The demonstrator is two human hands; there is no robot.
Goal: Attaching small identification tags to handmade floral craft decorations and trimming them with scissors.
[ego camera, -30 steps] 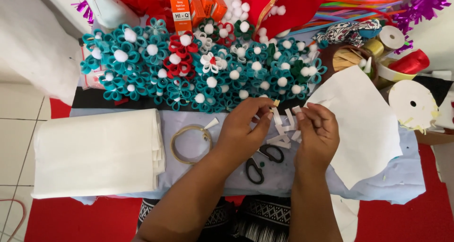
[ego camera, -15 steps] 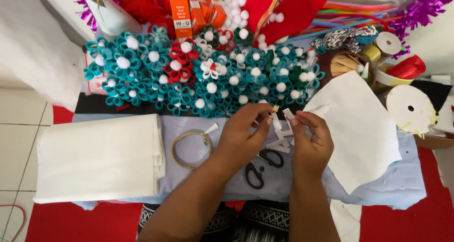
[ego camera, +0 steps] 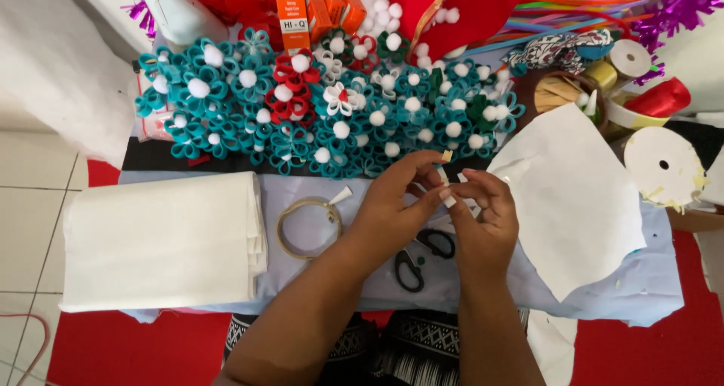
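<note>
Nearest the camera, both forearms reach up over a patterned lap to the middle of the desk (ego camera: pixel 648 288), which wears a pale blue cloth. Left hand (ego camera: pixel 396 209) and right hand (ego camera: pixel 483 220) meet there, fingertips pinched together on a small white strip (ego camera: pixel 446 182), a bit of paper or tape; both hands are closed on it, thumbs and forefingers working its ends. It looks like a folding or peeling step, a small piece being shaped just above the cloth. Judging by the grip, the next move calls for fine fingertip control and a steady pinch, since the strip is tiny and light.

Right under the wrists lie black-handled scissors (ego camera: pixel 422 258), flat on the cloth and untouched. Just left of them sits a thin ring of tape (ego camera: pixel 308 228) with a white tab sticking out. Further left, a stack of folded white sheets (ego camera: pixel 162 239) covers that end of the desk. To the right, a loose white paper sheet (ego camera: pixel 573 197) lies tilted, one corner near the right hand.

Beyond the hands spreads a dense bed of teal loop flowers (ego camera: pixel 332 122) with white pompom centres, a few red and white ones among them. Farther back: orange boxes (ego camera: pixel 302 9), ribbon spools (ego camera: pixel 648 84), a flat white disc (ego camera: pixel 664 167), purple tinsel (ego camera: pixel 679 9) at the corner.
</note>
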